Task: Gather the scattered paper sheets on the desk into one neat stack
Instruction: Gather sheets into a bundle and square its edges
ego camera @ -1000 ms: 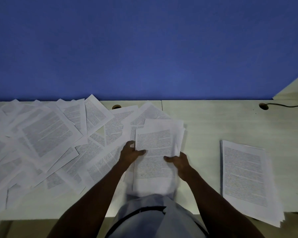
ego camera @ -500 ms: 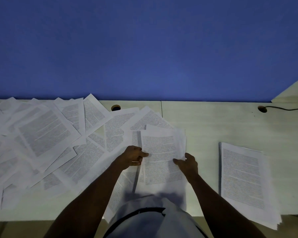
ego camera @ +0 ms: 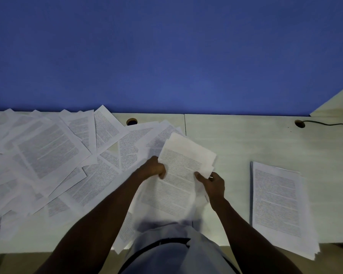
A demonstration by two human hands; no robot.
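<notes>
While both hands work above the desk point(ego camera: 246, 139), the left hand point(ego camera: 153, 169) and right hand point(ego camera: 214, 185) each curl their grip round one small bundle of printed sheets point(ego camera: 183, 165), lifted and tilted. One squared stack point(ego camera: 279, 206) lies to the right of that bundle; left of it, too many loose sheets point(ego camera: 48, 155) overlap to count. The print is too small to read. Two cable holes sit beyond the bundle.

Matt printed paper sheets point(ego camera: 53, 153); pale wood-grain desk point(ego camera: 236, 139); matt blue partition point(ego camera: 166, 56).
</notes>
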